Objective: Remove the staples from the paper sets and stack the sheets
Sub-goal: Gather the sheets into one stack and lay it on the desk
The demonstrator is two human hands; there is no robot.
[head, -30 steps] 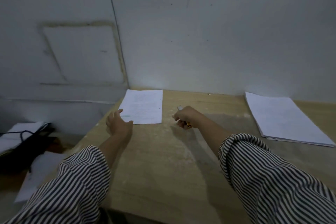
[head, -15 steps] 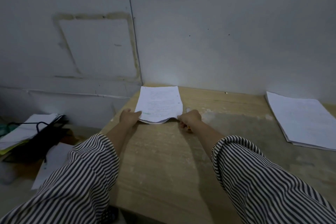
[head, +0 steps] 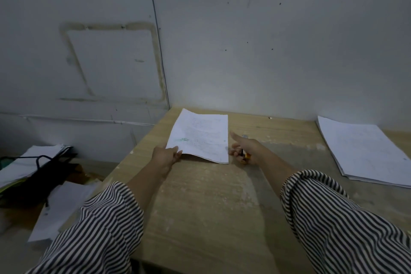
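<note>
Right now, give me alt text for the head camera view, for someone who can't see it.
A person in striped sleeves holds a paper set by its near left corner with the left hand, while the right hand grips a small tool beside it. A paper stack lies at the table's right.

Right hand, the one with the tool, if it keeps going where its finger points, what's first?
Likely the paper set: the right hand's straight finger aims up-left at its right edge, though depth is unclear.

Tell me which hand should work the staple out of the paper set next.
Probably the right hand: it grips a small orange-and-black tool just beside the paper set. The left hand already holds the set's near corner, steadying it.
</note>
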